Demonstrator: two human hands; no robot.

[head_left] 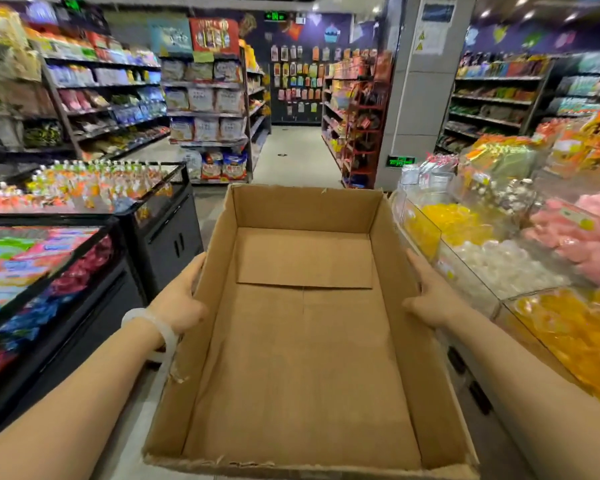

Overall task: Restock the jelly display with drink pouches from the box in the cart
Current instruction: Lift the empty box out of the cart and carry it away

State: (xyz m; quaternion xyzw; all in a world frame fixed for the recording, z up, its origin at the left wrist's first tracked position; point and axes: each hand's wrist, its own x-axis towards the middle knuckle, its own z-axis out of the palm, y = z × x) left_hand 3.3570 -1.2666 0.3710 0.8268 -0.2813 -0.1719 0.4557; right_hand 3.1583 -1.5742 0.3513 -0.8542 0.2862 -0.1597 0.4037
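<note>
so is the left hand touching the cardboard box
Touching. The head view shows the left hand pressed flat against the outside wall of the cardboard box.

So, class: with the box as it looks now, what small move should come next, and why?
Probably carry the box away to discard it. It is empty, only bare cardboard inside, and the left hand and right hand each hold a side wall, lifted between the displays.

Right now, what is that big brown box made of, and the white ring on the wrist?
The box looks like plain cardboard: matte brown, with creased flaps on its floor and torn, ragged edges along the near rim. The bracelet on the left wrist looks smooth, milky white and slightly see-through, so maybe jade, glass or plastic; the picture cannot settle which.
</note>
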